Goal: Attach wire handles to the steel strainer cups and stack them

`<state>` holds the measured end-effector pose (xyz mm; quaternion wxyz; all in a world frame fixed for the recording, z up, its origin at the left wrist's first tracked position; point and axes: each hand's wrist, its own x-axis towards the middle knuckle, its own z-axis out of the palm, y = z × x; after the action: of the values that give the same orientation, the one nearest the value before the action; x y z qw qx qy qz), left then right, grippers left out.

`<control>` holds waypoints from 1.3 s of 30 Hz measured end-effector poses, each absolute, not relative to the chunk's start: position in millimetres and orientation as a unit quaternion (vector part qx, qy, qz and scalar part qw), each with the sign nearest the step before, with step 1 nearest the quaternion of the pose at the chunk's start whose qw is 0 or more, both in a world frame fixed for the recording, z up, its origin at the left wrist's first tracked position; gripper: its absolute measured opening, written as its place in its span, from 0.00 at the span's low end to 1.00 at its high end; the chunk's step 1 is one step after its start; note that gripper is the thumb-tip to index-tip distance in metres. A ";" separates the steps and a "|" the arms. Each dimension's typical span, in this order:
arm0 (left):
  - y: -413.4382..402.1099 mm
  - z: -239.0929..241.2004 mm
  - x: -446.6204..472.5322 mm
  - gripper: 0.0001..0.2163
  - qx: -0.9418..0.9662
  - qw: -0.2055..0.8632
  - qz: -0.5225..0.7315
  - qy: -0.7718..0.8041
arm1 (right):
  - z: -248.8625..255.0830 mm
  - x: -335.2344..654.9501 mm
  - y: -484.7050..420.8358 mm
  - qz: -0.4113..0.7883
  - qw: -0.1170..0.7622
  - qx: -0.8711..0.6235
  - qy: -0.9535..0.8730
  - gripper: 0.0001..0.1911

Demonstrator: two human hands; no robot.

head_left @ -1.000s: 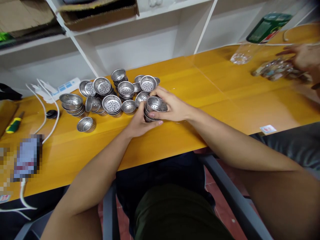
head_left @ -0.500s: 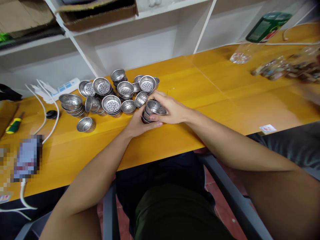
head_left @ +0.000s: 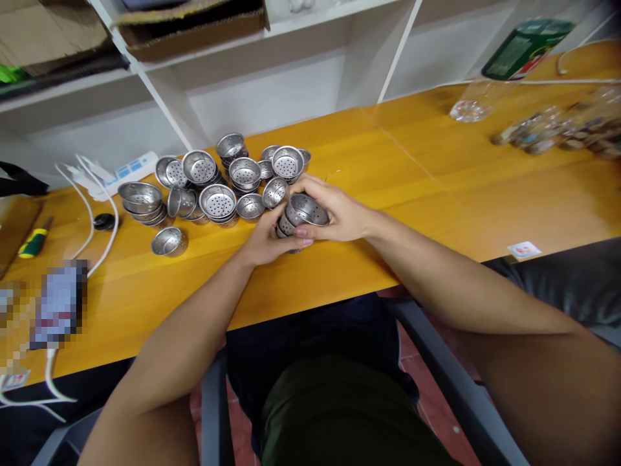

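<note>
Both hands are on a short stack of perforated metal cups near the table's front edge. My left hand point(head_left: 264, 243) is closed around the lower cups point(head_left: 284, 225), its thumb along the near side. My right hand point(head_left: 337, 210) grips the top cup point(head_left: 306, 210), which sits tilted on the stack with its rim leaning to the right. My right fingers hide its far side. Just beyond the hands, a tilted cup point(head_left: 275, 192) and an upright cup point(head_left: 251, 207) belong to a crowd of similar cups, many of them nested in stacks. One single cup point(head_left: 169, 241) stands apart to the left.
At the left lie a power strip point(head_left: 129, 175) with white cables, a black round cap point(head_left: 103, 222) and a yellow-green screwdriver point(head_left: 33, 242). A plastic bottle point(head_left: 502, 71) and bagged small items point(head_left: 538, 129) are at the far right. White shelving point(head_left: 272, 84) lines the back.
The top cup has tipped further in my right hand and shifted slightly right. My left hand stays around the lower cups. The view has drifted a little.
</note>
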<state>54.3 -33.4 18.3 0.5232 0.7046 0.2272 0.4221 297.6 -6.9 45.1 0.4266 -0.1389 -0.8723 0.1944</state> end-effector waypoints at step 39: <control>-33.4 20.6 60.6 0.32 0.721 0.495 0.429 0.226 | 44.5 296.9 -8.5 0.190 0.462 -0.164 -0.851 0.27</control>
<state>60.6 -33.4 20.6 0.4954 0.7211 0.2255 0.4287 296.9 -8.5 44.5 0.4623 -0.1637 -0.8506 0.1896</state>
